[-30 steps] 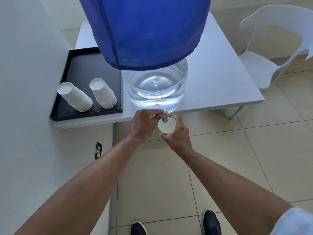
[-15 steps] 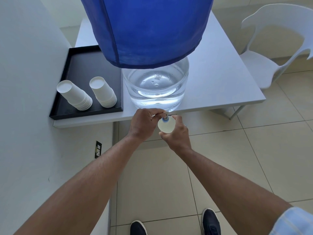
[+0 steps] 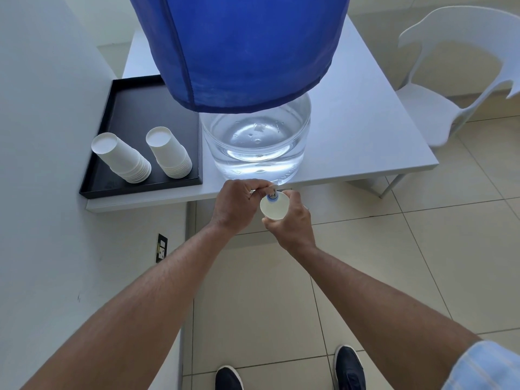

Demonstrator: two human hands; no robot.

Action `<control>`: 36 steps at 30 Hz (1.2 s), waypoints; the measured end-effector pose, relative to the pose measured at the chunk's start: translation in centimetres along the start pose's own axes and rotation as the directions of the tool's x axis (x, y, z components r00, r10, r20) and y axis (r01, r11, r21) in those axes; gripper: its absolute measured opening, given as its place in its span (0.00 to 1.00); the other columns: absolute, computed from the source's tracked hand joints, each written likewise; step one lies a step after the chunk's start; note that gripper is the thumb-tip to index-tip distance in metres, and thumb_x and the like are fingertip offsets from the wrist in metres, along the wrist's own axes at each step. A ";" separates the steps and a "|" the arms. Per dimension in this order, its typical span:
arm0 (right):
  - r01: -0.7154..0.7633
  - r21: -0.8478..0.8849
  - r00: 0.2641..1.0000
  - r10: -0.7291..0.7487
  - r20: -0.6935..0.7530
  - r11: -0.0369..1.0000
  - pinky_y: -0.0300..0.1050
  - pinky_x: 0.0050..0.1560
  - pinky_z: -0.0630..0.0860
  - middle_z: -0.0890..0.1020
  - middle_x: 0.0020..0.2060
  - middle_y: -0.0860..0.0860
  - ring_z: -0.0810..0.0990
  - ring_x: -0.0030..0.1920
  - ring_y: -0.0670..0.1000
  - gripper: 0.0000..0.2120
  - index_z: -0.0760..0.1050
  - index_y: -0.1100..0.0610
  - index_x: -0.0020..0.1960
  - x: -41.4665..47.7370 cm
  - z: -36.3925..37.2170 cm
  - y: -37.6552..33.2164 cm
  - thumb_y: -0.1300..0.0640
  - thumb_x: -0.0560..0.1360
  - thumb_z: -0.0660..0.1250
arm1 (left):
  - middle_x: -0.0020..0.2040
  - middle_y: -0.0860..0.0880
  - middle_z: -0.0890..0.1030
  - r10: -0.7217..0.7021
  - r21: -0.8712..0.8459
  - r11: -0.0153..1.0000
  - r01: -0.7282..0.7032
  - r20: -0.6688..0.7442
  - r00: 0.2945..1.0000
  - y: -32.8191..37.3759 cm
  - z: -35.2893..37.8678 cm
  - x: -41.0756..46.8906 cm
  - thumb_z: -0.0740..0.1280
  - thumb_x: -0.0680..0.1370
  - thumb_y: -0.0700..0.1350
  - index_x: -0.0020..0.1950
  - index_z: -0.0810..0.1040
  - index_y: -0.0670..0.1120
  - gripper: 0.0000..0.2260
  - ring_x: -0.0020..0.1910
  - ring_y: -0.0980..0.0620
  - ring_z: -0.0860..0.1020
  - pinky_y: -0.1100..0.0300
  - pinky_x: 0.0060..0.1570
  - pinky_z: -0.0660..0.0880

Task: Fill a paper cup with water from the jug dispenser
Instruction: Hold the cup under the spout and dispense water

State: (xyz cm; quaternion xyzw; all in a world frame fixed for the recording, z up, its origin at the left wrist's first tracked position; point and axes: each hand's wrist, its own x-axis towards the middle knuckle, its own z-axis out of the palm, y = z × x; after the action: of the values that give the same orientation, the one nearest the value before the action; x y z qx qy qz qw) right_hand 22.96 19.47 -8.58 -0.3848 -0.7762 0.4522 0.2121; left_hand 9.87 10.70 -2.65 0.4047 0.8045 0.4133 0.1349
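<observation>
1. The right hand (image 3: pixel 292 223) is wrapping around the paper cup (image 3: pixel 275 206), holding it under the jug's tap (image 3: pixel 272 194).
2. The left hand (image 3: pixel 236 205) is pinching the tap at the white table (image 3: pixel 365 130) edge.

A white table (image 3: pixel 365 130) stood against a pale wall (image 3: pixel 42 192) on a floor of cream tiles (image 3: pixel 422 263). A white plastic chair (image 3: pixel 439 88) stood just beside the table's right edge (seat facing inward). A dark wall socket (image 3: pixel 161 248) sat below the tabletop.
</observation>
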 end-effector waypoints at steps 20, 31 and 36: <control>0.031 -0.008 0.999 -0.031 -0.022 0.999 0.21 0.43 0.70 0.78 0.49 0.46 0.74 0.48 0.46 0.32 0.71 0.51 0.65 -0.2 0.4 0.4 0.57 0.66 0.82 | 0.55 0.54 0.91 -0.025 -0.038 0.999 0.026 0.021 0.999 -0.3 0.0 0.2 0.75 0.82 0.46 0.58 0.91 0.50 0.07 0.57 0.55 0.88 0.48 0.62 0.84; 0.021 -0.009 1.000 -0.021 -0.020 1.000 0.19 0.43 0.68 0.79 0.48 0.46 0.75 0.45 0.43 0.31 0.71 0.51 0.64 -0.1 0.2 0.3 0.58 0.67 0.82 | 0.55 0.54 0.91 0.004 -0.028 1.000 -0.003 0.010 1.000 -0.3 0.0 0.2 0.76 0.82 0.46 0.58 0.91 0.50 0.07 0.56 0.57 0.88 0.49 0.60 0.84; 0.028 -0.011 0.999 -0.028 -0.030 1.000 0.19 0.44 0.67 0.79 0.49 0.46 0.74 0.44 0.44 0.31 0.71 0.53 0.65 -0.1 0.3 0.4 0.58 0.67 0.82 | 0.53 0.55 0.91 0.017 -0.024 1.000 -0.016 0.010 1.000 0.0 -0.1 0.1 0.75 0.82 0.46 0.57 0.91 0.50 0.06 0.54 0.57 0.88 0.49 0.59 0.85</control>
State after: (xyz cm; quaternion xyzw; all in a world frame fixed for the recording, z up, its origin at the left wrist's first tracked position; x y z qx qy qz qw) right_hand 23.01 19.37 -9.08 -0.3816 -0.7806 0.4394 0.2279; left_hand 9.73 10.76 -2.56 0.4118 0.7953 0.4220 0.1405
